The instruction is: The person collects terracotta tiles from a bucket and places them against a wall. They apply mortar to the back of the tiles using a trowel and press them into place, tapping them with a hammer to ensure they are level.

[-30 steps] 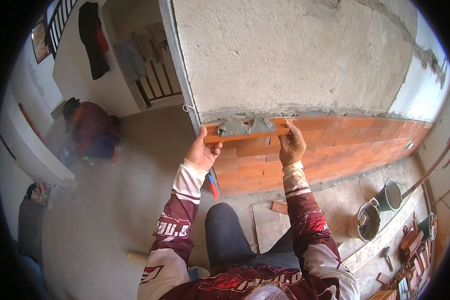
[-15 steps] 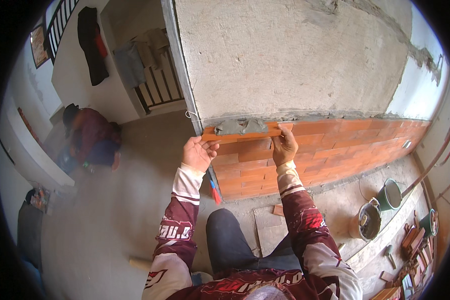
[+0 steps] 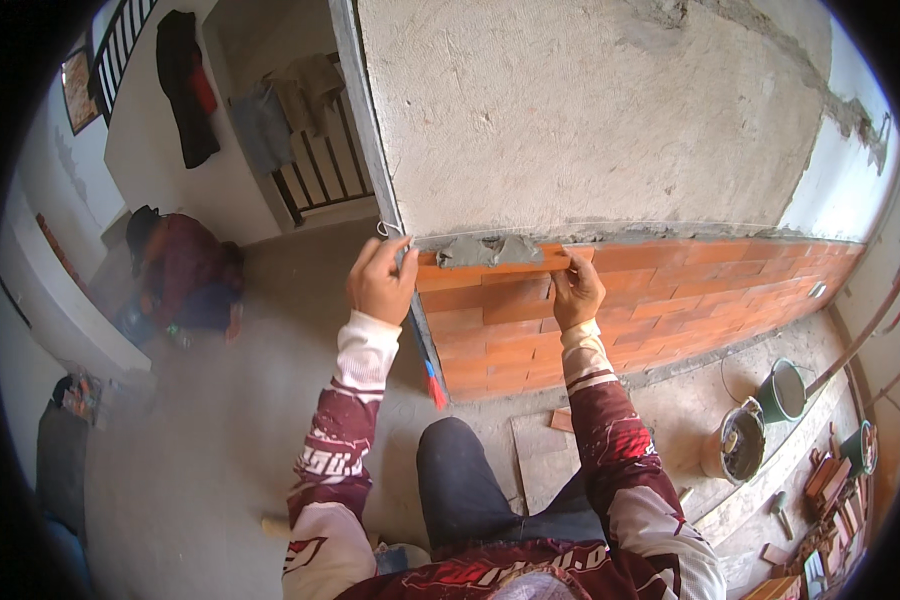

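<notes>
My right hand pinches the right end of a narrow orange brick tile, thumb and fingers at its edge. A lump of wet grey mortar sits along the tile, which is held level against the top of the tiled part of the wall. At the wall's left corner, my left hand is raised with its back showing. Its bent fingers close at the white string looped there; the exact grip is partly hidden. Rows of orange brick tiles cover the wall below.
Rough plaster rises above the tiles. To the right stand a mortar bucket and a green bucket. Loose tiles and a trowel-like tool lie farther right. Another person crouches at the left.
My left hand has let go of the tile's left end and moved up to the string at the corner. The right hand keeps the tile almost in the same place.
</notes>
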